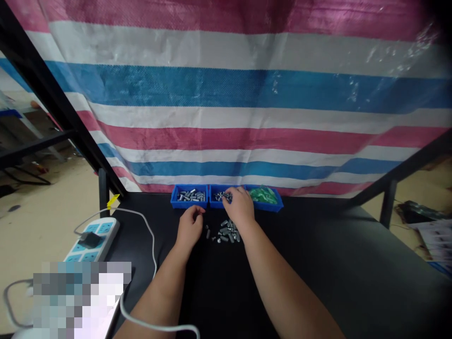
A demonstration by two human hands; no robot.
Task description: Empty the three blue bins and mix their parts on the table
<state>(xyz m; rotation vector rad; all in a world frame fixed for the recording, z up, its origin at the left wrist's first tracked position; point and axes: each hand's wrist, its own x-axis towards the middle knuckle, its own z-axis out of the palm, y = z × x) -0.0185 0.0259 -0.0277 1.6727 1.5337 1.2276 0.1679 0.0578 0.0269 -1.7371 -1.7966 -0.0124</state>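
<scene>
Bare forearms (289,287) stretch in from the bottom edge over the black desk (219,296), a white cable (155,326) crossing the left one. At the far side the right hand (241,207) reaches into the middle blue bin (215,205), its fingers bent among small metal pieces (219,195) (whether they pinch one, I cannot tell), while the left hand (190,226) sits just in front of the left blue bin (189,205), fingers curled near the thumb, their grip unclear. Loose metal parts (229,231) lie between the hands, nearer the right.
</scene>
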